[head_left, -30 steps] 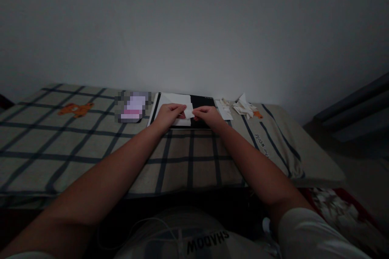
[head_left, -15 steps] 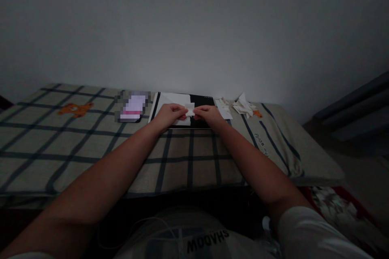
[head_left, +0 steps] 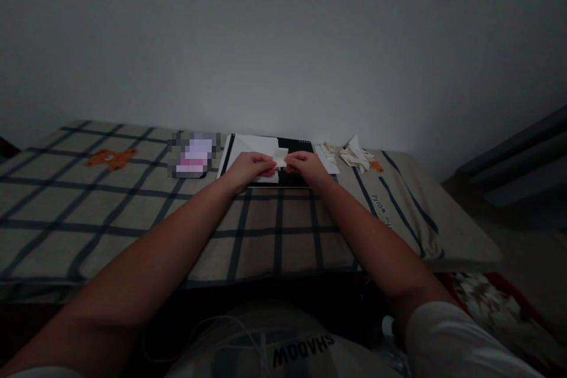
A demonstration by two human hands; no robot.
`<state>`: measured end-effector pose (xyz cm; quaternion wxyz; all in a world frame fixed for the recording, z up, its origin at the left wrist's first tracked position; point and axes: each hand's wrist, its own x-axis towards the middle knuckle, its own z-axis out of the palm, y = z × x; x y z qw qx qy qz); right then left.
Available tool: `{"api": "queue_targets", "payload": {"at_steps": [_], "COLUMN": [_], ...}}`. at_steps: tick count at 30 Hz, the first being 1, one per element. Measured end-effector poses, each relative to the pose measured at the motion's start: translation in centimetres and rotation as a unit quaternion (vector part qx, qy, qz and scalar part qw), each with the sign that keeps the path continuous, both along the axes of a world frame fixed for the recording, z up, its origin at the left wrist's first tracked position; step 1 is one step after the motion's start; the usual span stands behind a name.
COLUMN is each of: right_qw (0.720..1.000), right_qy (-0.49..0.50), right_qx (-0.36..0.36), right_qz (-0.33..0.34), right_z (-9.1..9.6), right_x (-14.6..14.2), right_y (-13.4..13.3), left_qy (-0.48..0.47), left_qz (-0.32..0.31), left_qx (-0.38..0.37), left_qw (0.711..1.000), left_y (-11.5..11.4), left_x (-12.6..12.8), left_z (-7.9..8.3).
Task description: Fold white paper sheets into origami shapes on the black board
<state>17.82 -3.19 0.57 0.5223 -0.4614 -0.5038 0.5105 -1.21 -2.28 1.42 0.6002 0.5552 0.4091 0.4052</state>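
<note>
My left hand (head_left: 248,165) and my right hand (head_left: 305,166) meet over a black board (head_left: 296,145) at the far side of a checked bed cover (head_left: 133,212). Both pinch a small folded white paper piece (head_left: 280,157) between their fingertips, one hand on each side of it. Beneath the left hand lies a larger white sheet (head_left: 252,145) on the board's left half.
A pile of folded white paper bits (head_left: 352,155) sits to the right of the board, with a flat white piece (head_left: 326,159) beside it. A blurred-out object (head_left: 194,155) lies left of the board. A plain wall rises behind. The bed's right edge drops off near dark furniture (head_left: 514,165).
The paper piece looks smaller and more folded between my fingertips. Both hands have stayed in nearly the same place over the board.
</note>
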Motion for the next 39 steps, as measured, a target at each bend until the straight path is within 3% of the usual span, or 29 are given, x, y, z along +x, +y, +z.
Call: {"api": "queue_targets", "payload": {"at_steps": [8, 13, 22, 39], "right_qw": [0.999, 0.999, 0.996, 0.998], "right_qy": [-0.003, 0.002, 0.053, 0.020], "right_qx": [0.011, 0.012, -0.011, 0.015], "right_qz": [0.032, 0.049, 0.075, 0.064], "right_z": [-0.36, -0.70, -0.11, -0.83], "right_x": [-0.06, 0.18, -0.09, 0.09], "right_y": [0.10, 0.23, -0.23, 0.29], "left_qy": [0.035, 0.004, 0.016, -0.018], "left_qz": [0.005, 0.039, 0.048, 0.043], "left_qx": [0.031, 0.057, 0.092, 0.035], "left_qw": [0.999, 0.998, 0.994, 0.998], "left_y": [-0.06, -0.11, 0.18, -0.04], "left_x": [-0.18, -0.21, -0.24, 0.05], "left_z": [0.36, 0.13, -0.13, -0.08]}}
